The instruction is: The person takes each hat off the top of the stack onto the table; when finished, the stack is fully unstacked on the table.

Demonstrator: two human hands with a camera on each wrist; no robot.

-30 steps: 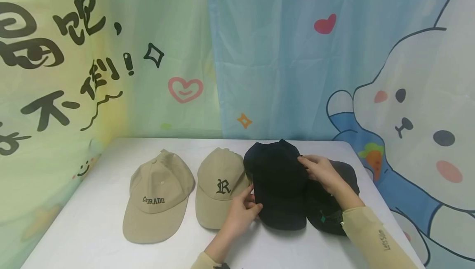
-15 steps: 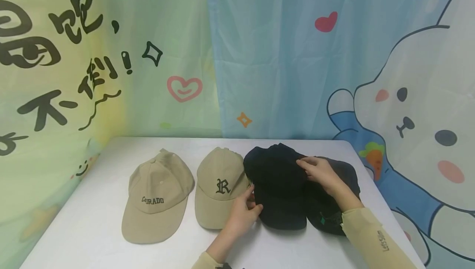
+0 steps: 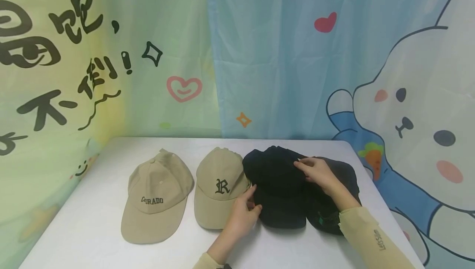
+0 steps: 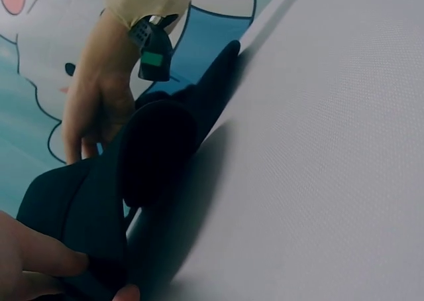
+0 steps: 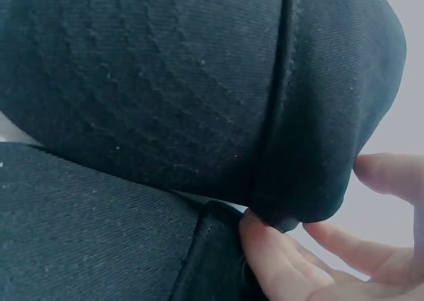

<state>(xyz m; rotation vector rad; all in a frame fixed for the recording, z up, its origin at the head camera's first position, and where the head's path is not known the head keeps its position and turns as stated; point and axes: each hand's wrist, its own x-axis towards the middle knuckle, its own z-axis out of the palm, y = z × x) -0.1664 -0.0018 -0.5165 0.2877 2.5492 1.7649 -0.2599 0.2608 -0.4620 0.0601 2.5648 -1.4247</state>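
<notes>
In the head view a black cap lies brim toward me, right of the middle of the row. My left hand pinches the left edge of its brim; in the left wrist view, fingers and thumb sit on either side of that edge. My right hand grips the right rim of its crown, with fingertips curled under the edge in the right wrist view. To the right, partly beneath the right hand and forearm, lies a dark cap with a small green mark.
A beige cap lettered R lies just left of the black cap. Farther left is a beige cap lettered COLORADO. All rest on a white table in front of a printed curtain.
The black cap's raised back has sunk lower toward the table. My right hand has shifted slightly left with it, while my left hand has stayed at the brim.
</notes>
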